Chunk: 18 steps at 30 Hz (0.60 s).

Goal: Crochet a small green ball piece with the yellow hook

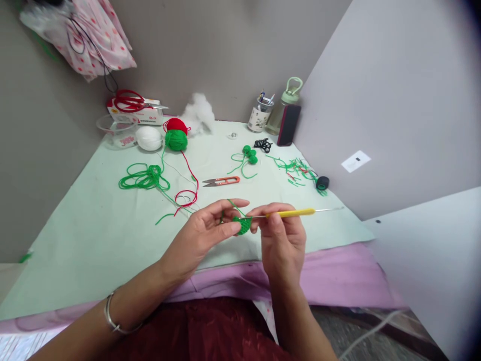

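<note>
My left hand (205, 228) pinches a small green crocheted piece (245, 225) between thumb and fingers, just above the front part of the table. A strand of green yarn (236, 206) runs from the piece up over the left index finger. In my right hand (283, 235) is a crochet hook (295, 213) with a yellow handle, gripped between thumb and fingers. Its metal shaft points left, and the tip meets the upper edge of the green piece. The exact loop on the tip is too small to make out.
Orange thread snips (221, 181) lie ahead of my hands. Left are loose green yarn (146, 178), a green ball (176, 141), a red ball (176, 125) and a white ball (149, 138). Small green crocheted balls (251, 155), yarn scraps (296, 168) and a bottle (280, 113) are right.
</note>
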{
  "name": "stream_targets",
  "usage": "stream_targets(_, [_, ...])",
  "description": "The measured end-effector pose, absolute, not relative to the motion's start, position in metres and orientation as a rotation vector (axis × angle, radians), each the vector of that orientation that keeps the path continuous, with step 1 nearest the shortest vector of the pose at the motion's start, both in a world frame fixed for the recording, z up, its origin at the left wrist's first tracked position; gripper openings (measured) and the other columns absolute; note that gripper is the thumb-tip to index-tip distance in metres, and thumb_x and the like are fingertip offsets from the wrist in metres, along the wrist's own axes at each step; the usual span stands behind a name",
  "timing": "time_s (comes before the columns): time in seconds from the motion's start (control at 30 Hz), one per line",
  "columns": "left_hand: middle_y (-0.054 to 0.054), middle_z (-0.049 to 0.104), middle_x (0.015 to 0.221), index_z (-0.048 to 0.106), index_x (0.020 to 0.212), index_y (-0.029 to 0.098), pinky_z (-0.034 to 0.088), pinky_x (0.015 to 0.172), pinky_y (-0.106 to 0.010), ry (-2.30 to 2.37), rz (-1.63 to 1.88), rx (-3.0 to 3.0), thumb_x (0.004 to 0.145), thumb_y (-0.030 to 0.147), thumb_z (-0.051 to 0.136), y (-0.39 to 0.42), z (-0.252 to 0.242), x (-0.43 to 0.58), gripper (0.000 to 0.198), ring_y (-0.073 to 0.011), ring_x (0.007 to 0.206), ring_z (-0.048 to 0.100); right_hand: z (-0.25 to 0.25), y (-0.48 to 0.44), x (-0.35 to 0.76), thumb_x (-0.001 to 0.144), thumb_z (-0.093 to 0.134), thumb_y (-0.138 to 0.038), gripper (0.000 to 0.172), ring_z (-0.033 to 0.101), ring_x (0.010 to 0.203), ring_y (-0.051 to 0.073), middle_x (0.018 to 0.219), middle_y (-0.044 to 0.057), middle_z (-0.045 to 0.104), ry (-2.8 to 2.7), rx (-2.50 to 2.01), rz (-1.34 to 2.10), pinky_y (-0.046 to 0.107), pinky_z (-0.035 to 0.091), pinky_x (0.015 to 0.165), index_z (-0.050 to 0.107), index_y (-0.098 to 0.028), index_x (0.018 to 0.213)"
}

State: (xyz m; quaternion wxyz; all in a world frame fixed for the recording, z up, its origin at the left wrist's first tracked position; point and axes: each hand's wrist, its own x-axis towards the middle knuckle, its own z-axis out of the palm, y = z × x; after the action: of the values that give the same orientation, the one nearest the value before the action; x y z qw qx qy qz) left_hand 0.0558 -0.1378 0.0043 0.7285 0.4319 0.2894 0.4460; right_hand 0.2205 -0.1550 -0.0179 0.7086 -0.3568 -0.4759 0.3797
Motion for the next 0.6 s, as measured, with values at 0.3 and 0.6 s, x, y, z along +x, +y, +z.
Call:
stream_targets(0.3, [0.0,0.066,0.091,0.083,0.118,0.026,0.049,0.086,-0.029,0.777,1.009,1.056,0.085,0.025,0.085,-0.137,0.009,0.053,0.033,-0.0166,0.089,0.059,-0.013,-0.162,0.222,0.108,0.056,-0.026,0.014,0.07,0.07,0.015,0.091,0.003,0.08,-1.217,-0.877,0.677,0.031,0.06,0.067,0.07,-0.024,0.103])
stream_targets(0.6, [0.006,0.058,0.075,0.077,0.132,0.027,0.042,0.055,-0.019,0.68,0.976,0.753,0.083,0.026,0.089,-0.141,0.009,0.059,0.05,-0.0044,0.054,0.04,-0.031,-0.167,0.224,0.096,0.068,-0.008,0.039,0.076,0.103,0.023,0.116,0.008,0.079,-1.778,-0.928,-0.298,0.036,0.065,0.081,0.077,-0.031,0.126])
